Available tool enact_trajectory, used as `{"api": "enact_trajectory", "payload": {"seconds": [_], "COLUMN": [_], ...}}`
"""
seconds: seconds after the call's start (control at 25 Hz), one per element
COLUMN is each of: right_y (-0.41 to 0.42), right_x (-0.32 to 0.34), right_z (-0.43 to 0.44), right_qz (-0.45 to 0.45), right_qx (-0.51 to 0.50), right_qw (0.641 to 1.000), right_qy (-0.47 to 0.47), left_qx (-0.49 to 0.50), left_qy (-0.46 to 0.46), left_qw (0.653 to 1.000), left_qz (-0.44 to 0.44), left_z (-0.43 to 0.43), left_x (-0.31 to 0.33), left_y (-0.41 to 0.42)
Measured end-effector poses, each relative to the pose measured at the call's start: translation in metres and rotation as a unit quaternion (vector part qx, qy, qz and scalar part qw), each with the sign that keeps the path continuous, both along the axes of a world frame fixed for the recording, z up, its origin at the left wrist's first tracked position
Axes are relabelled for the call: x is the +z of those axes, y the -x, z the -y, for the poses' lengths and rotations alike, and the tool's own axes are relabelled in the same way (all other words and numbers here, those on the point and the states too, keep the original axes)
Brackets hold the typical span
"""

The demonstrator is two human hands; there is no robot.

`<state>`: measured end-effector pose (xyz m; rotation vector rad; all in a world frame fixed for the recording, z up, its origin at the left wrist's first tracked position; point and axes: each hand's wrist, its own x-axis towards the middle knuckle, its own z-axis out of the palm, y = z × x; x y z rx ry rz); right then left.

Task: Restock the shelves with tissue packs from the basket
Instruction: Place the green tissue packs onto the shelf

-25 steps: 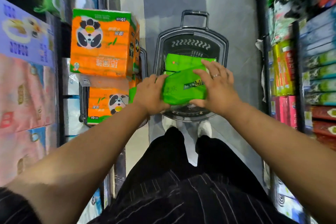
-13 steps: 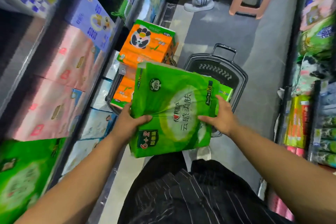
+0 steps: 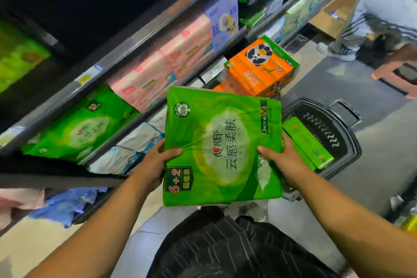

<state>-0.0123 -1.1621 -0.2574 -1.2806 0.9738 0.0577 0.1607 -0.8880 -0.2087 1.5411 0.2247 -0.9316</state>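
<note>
I hold a large green tissue pack (image 3: 216, 142) flat in front of me, printed face up. My left hand (image 3: 158, 162) grips its left edge with the thumb on top. My right hand (image 3: 282, 160) grips its right edge the same way. The dark grey basket (image 3: 343, 142) stands on the floor to the right, behind the pack, with another green tissue pack (image 3: 309, 142) lying in it. On the left, the shelves (image 3: 126, 52) hold a matching green pack (image 3: 83, 126) beside pink packs (image 3: 162, 70).
Orange panda-print tissue packs (image 3: 259, 67) are stacked on a second basket by the shelf foot. A person (image 3: 372, 20) crouches near a pink stool (image 3: 397, 74) at the far right of the aisle. Blue and white packs (image 3: 126, 151) fill the lower shelf.
I have lifted the green pack out of the basket and turned its face up. My view has swung left toward the shelves, and the pack has shifted slightly that way.
</note>
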Motion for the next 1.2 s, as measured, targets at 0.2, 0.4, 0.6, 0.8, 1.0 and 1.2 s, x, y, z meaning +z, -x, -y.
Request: {"api": "enact_trajectory", "payload": {"seconds": [0.2,0.4,0.6,0.8,1.0,1.2], "right_y": [-0.047,-0.101,-0.149,-0.194,-0.241,-0.279], "right_x": [0.027,0.075,0.124,0.168,0.223,0.285], "right_z": [-0.04,-0.095,-0.165,-0.229,-0.289,-0.338], "right_qz": [0.058,0.137,0.198,0.252,0.319,0.37], "right_qx": [0.051,0.104,0.146,0.163,0.179,0.19], "right_qw": [0.996,0.979,0.959,0.937,0.909,0.882], "right_qy": [0.052,0.107,0.139,0.178,0.202,0.222], "left_qx": [0.117,0.187,0.215,0.229,0.251,0.275], "left_qy": [0.026,0.077,0.09,0.09,0.123,0.091], "left_qw": [0.991,0.976,0.965,0.952,0.929,0.9], "left_qz": [0.052,0.081,0.123,0.182,0.243,0.326], "left_z": [-0.049,-0.12,-0.195,-0.267,-0.328,-0.373], "left_x": [0.028,0.06,0.101,0.132,0.182,0.244], "left_y": [-0.005,-0.019,-0.04,-0.074,-0.094,-0.117]}}
